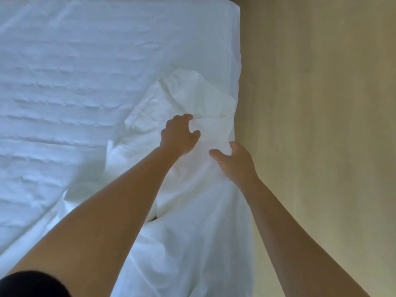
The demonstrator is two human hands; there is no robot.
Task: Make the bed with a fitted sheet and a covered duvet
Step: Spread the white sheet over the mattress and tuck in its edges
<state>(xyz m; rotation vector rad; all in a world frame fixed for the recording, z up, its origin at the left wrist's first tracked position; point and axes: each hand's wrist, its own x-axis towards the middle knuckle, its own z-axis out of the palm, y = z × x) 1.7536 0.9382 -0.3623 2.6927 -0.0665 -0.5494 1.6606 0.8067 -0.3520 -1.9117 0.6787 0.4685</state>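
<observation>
A white fitted sheet [75,71] lies stretched over the mattress, which fills the left and upper part of the view. A bunched white duvet cover [192,99] lies along the bed's right edge and trails toward me. My left hand [180,136] hovers over its crumpled end with curled, spread fingers and holds nothing. To the right, my right hand [233,161] pinches a fold of the same cloth between thumb and fingers. Whether a duvet is inside the cover is not visible.
The bed's right edge [236,61] runs top to bottom, with its far corner at the upper right. Beige floor [321,103] lies beyond it. A dark sleeve [27,284] shows at the bottom left.
</observation>
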